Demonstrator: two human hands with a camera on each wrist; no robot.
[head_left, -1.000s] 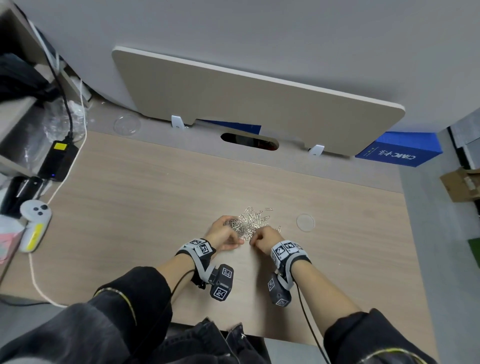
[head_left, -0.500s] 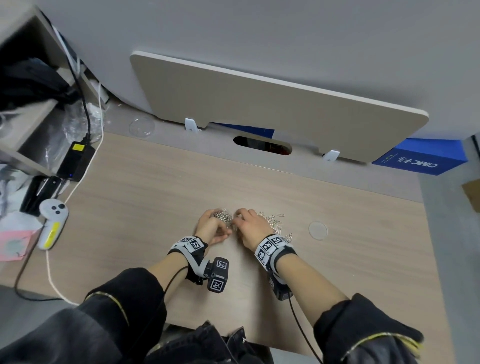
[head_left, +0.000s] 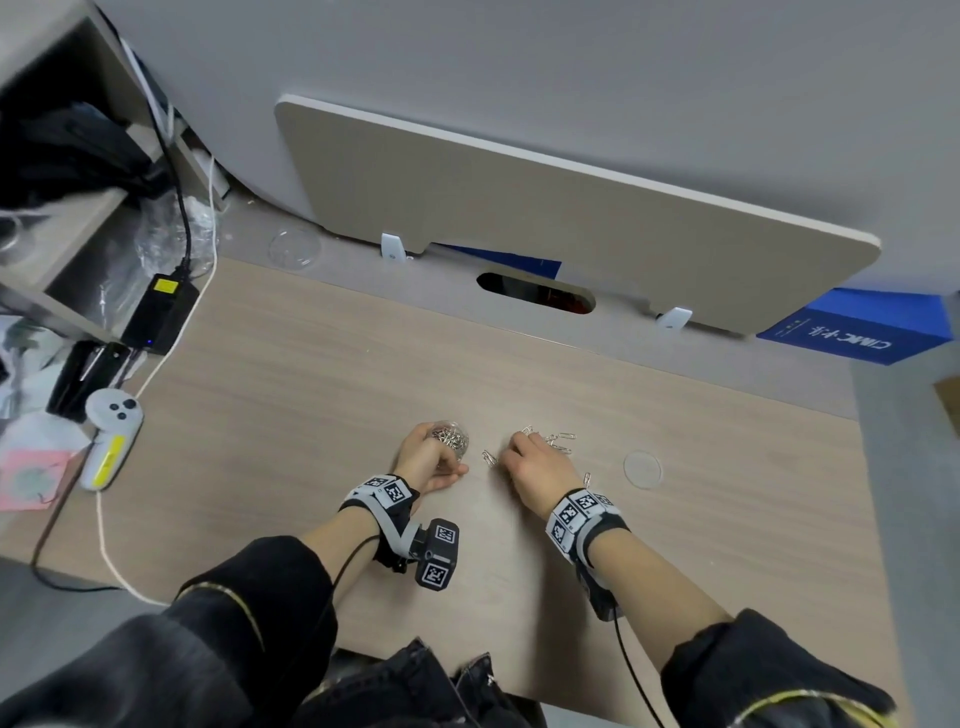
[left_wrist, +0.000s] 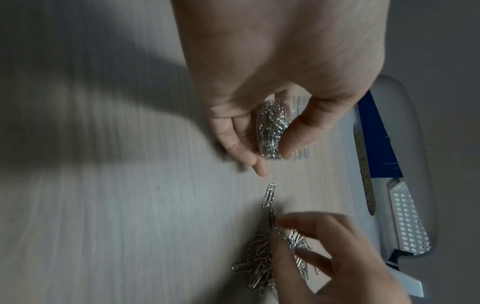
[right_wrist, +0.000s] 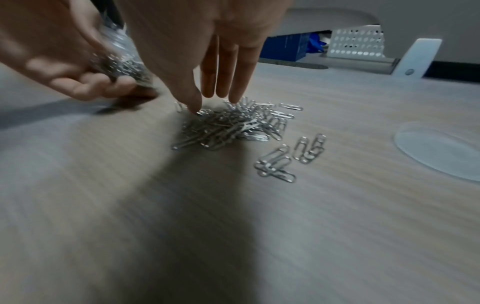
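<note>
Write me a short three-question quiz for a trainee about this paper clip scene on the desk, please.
1. What do the right hand's fingertips touch?
2. True or false: the left hand holds nothing.
3. Where is the clear round lid? A: in the left hand. B: flat on the desk, to the right of the loose paper clips. C: in the right hand.

Key
1. The loose paper clips piled on the desk.
2. False: it holds a clear container full of paper clips.
3. B.
</note>
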